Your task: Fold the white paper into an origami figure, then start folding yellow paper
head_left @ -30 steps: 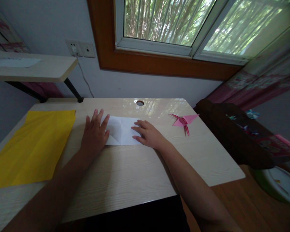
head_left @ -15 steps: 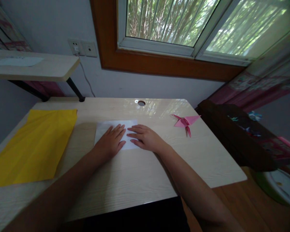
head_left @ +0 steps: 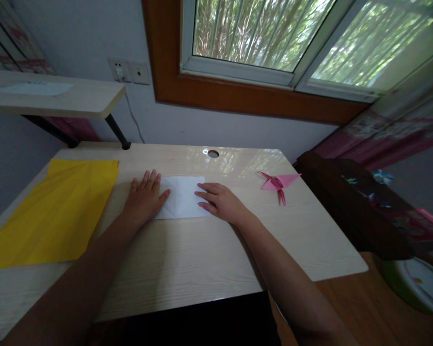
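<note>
One white paper sheet, one yellow sheet, one pink origami crane are counted on the counter. White sheet lies mid-counter, between both hands. Left hand is laid flat, fingers spread, on the sheet's left edge. Right hand is pressed flat, fingers loosely extended, on its right edge. Nothing is pinched. Yellow sheet is well apart left, crane near right. Sheet's centre is unobstructed.

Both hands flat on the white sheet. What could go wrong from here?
The white paper is pinned only at its two ends by the left hand and right hand, and the desk looks glossy, so it might slide and crease crooked. A wide right-arm sweep could knock the pink origami.
</note>
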`<state>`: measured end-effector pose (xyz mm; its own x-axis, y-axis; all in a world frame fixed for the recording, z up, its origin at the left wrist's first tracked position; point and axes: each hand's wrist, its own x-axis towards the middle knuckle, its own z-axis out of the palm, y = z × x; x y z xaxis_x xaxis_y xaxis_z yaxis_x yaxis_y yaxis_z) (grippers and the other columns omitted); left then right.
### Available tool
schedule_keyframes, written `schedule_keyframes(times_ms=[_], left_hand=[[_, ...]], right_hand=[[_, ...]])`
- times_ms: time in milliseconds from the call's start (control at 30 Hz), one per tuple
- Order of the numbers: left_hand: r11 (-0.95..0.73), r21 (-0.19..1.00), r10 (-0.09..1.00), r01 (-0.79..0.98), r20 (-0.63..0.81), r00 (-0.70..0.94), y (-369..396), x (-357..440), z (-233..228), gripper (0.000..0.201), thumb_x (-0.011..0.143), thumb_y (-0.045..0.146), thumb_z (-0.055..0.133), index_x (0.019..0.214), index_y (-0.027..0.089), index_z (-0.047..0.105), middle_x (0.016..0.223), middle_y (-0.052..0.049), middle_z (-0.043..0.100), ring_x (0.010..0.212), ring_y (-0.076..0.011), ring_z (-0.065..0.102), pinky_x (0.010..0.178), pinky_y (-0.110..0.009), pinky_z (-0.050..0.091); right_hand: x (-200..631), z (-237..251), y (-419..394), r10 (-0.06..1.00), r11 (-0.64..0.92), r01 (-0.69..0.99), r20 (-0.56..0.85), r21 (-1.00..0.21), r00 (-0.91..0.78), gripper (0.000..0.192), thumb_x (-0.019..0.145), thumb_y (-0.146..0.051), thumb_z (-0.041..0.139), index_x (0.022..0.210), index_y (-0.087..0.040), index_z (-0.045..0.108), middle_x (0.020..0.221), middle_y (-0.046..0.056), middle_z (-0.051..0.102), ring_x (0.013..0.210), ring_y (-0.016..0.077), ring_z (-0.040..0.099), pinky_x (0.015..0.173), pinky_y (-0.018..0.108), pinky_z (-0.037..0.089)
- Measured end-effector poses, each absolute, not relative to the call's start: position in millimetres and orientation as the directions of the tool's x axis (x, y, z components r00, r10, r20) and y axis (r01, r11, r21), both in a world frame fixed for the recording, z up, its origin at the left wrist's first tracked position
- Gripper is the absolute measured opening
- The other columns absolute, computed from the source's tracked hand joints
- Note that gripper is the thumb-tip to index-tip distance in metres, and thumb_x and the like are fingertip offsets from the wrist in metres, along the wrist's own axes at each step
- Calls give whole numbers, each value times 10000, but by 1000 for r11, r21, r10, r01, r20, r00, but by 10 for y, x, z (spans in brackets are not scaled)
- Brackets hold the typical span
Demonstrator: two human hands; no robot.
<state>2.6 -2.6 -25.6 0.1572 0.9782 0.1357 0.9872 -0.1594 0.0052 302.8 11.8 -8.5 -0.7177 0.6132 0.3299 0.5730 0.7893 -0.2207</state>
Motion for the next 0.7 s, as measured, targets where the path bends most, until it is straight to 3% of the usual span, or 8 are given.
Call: schedule_keyframes(times_ms=[167,300,567,700], left_hand=[[-33,34,987,999,156,27,29,-112,-278,733,1020,553,245,1555,64,359,1659,-191,269,1546,-378,209,1206,-647,191],[21,85,984,996,172,-36,92,-239,-288,738,995,553,346,1533,49,382,1627,-210,340,1523,-403,256,1211,-592,228],[-24,207,952,978,302,-41,158,-335,-285,620,954,439,489,1468,93,456,1425,-203,570,1343,-347,504,1164,-485,354],[-81,220,936,972,353,-2,159,-332,-281,593,954,388,496,1466,92,453,1341,-207,603,1268,-333,543,1133,-473,391]], right_hand=[[3048,-75,115,645,762,618,320,-193,-694,416,1006,-443,558,1370,-258,630,1470,93,586,1329,279,559,1124,506,445],[3059,-74,121,656,752,630,317,-194,-685,423,996,-455,573,1369,-263,629,1464,89,592,1342,286,543,1126,513,433],[3107,-84,151,677,734,641,314,-224,-666,424,981,-463,593,1354,-265,641,1448,90,605,1343,290,539,1126,515,425],[3118,-78,149,685,727,645,305,-236,-661,420,983,-449,591,1359,-267,638,1449,89,603,1348,289,533,1134,519,416]])
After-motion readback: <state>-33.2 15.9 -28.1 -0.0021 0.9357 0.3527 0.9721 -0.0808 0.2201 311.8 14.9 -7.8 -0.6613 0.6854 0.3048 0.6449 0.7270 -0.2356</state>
